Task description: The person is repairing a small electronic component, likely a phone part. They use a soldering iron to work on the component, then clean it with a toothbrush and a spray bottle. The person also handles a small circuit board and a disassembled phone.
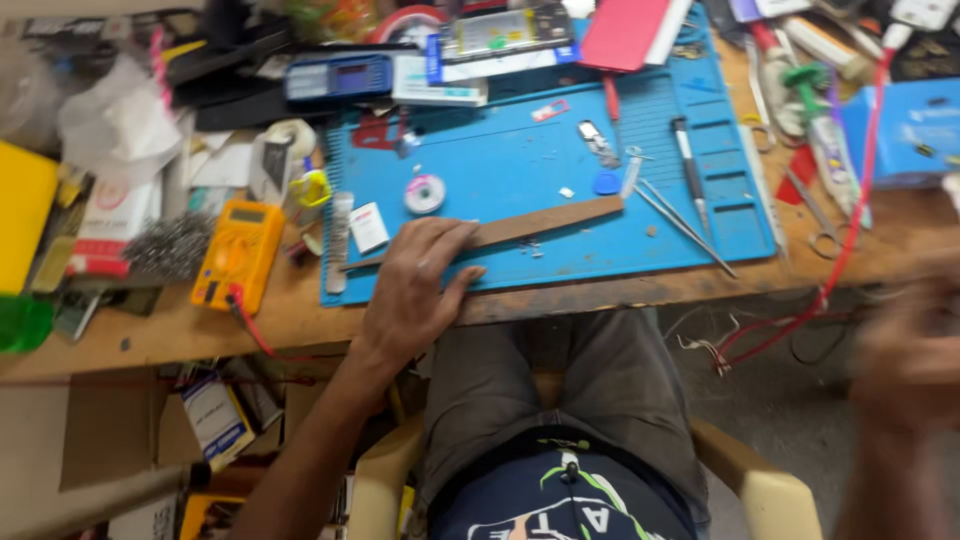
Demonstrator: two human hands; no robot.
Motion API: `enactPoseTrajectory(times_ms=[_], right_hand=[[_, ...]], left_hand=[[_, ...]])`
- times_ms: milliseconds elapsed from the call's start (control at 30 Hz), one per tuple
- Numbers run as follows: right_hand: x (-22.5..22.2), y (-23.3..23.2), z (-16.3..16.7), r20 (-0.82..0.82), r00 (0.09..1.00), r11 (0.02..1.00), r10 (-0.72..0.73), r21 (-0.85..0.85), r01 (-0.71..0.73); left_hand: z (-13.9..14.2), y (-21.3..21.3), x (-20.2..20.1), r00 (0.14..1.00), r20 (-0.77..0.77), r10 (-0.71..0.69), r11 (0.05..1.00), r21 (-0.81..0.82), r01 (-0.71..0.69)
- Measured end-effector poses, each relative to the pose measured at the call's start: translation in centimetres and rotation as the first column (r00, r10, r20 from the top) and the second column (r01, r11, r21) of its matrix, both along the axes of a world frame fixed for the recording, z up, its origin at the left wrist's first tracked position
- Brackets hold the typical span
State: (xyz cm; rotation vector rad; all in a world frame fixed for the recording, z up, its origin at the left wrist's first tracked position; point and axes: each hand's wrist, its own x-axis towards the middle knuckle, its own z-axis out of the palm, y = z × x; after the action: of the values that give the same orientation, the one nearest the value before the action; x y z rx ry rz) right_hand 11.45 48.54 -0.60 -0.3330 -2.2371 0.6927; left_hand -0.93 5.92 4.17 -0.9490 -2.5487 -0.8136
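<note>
My left hand lies flat, palm down, on the front edge of the blue work mat, its fingers over the left end of a long brown strip that runs across the mat. My right hand is off the bench at the far right, blurred by motion, and what it holds cannot be made out. Tweezers, a black pen-like tool, a small solder spool and a blue pick lie on the mat.
A yellow multimeter with a red lead sits left of the mat on the wooden bench. Scissors, a red cable, glue tubes and boxes crowd the right and back. Cardboard boxes stand under the bench.
</note>
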Motion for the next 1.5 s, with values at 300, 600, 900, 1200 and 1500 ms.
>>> enactPoseTrajectory(times_ms=[300,600,900,1200,1500], right_hand=[[-10.0,-19.2,6.6,0.182,0.792,0.800,0.583,0.042,-0.599],[-13.5,-22.5,9.2,0.463,0.682,0.735,0.566,0.092,-0.672],[-13.7,-19.4,8.5,0.383,0.718,0.808,0.580,-0.162,-0.566],[-15.8,-12.3,11.2,0.049,0.902,0.896,0.428,0.104,-0.431],[-17.1,-0.7,14.2,-0.008,0.989,0.981,0.146,0.131,-0.143]], left_hand=[[1.6,-0.6,-4.5,0.998,-0.046,0.033,0.997,-0.069,-0.036],[1.9,-1.9,-6.1,0.979,-0.075,0.189,0.978,-0.071,-0.194],[3.1,-2.1,-5.4,0.973,-0.168,0.156,0.988,0.033,-0.152],[7.7,-14.1,-5.7,0.821,-0.397,0.410,0.880,0.410,-0.241],[1.5,-12.2,-1.9,0.853,-0.215,0.475,0.878,0.186,-0.442]])
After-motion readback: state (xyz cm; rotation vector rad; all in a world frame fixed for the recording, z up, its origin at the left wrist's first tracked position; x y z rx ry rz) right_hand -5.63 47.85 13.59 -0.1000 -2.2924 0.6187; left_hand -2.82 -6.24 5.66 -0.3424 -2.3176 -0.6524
